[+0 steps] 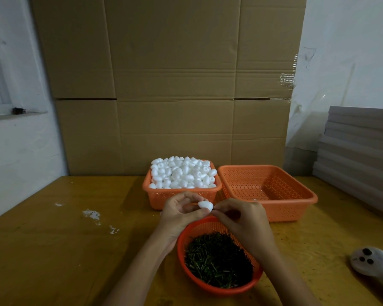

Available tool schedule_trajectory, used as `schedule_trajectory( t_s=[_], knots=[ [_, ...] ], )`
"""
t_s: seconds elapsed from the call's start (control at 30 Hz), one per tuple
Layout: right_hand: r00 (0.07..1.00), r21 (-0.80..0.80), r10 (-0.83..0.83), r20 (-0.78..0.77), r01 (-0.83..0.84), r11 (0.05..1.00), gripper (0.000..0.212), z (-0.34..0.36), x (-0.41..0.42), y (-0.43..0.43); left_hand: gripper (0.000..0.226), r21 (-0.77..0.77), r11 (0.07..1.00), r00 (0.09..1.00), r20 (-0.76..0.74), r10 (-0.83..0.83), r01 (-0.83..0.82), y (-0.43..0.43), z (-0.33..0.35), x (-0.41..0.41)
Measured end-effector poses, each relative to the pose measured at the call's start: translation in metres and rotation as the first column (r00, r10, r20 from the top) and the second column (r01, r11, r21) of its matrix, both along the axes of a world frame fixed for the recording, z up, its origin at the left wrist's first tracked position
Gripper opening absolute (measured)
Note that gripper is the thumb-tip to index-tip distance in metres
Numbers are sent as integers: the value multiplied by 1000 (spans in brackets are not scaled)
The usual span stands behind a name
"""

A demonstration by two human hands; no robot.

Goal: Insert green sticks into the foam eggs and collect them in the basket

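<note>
The foam egg (205, 205) sits pinched in the fingertips of the left hand (181, 212), lying on its side, with its narrow end toward the right hand (241, 219). The right hand's thumb and forefinger are closed tight together right at that end. Only a dark sliver shows between them, which I take to be a green stick (214, 209) meeting the foam. How deep it sits cannot be told.

To do this step well, the left hand should hold the egg firmly but without crushing it. The right hand should push straight along the egg's long axis, gripping the stick close to its tip so it neither bends nor comes out through the side.

Directly below both hands, nearest the person, a round red basket (226, 291) holds the loose pile of sticks (217, 261). Just beyond the left hand is a square orange basket (181, 192) heaped with white eggs (182, 173). Beyond the right hand and beside that one, the collecting basket (283, 208) looks nearly bare, so the task seems barely begun.

All of this rests on the wooden tabletop (53, 250), with white crumbs (92, 214) out past the left hand and a white handheld device (372, 261) past the right.
</note>
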State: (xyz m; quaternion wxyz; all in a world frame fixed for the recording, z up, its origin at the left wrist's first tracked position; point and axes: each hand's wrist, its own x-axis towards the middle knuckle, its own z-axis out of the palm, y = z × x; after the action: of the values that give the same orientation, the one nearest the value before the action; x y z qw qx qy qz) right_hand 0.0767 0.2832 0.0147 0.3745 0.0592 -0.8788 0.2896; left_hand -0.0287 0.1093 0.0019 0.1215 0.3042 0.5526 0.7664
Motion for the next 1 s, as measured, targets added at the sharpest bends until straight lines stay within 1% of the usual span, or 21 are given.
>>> schedule_trajectory(
  t_s=[0.17, 0.3, 0.6, 0.77, 0.9, 1.0],
  knots=[
    [1000, 11, -22, 5, 22, 1000, 9, 0, 0, 0, 47, 36, 999, 1000, 11, -10, 10, 1, -1, -2],
    [999, 39, -9, 43, 7, 999, 9, -1, -1, 0, 46, 60, 998, 999, 23, -29, 28, 1, -3, -3],
    [997, 63, 7, 77, -12, 998, 10, 1, 0, -1, 50, 35, 999, 1000, 21, 0, 0, 3, -2, -3],
    [997, 76, -5, 79, -1, 997, 9, 2, 1, -2, 49, 92, 994, 996, 58, -66, 60, 2, -3, -4],
    [997, 86, 4, 79, -11, 996, 9, 2, 1, -2, 39, 75, 995, 996, 49, -74, 70, 1, -3, -4],
    [997, 92, 2, 77, -9, 996, 10, 2, 2, -2, 37, 52, 998, 998, 41, -49, 47, 1, -2, -2]
  ],
)
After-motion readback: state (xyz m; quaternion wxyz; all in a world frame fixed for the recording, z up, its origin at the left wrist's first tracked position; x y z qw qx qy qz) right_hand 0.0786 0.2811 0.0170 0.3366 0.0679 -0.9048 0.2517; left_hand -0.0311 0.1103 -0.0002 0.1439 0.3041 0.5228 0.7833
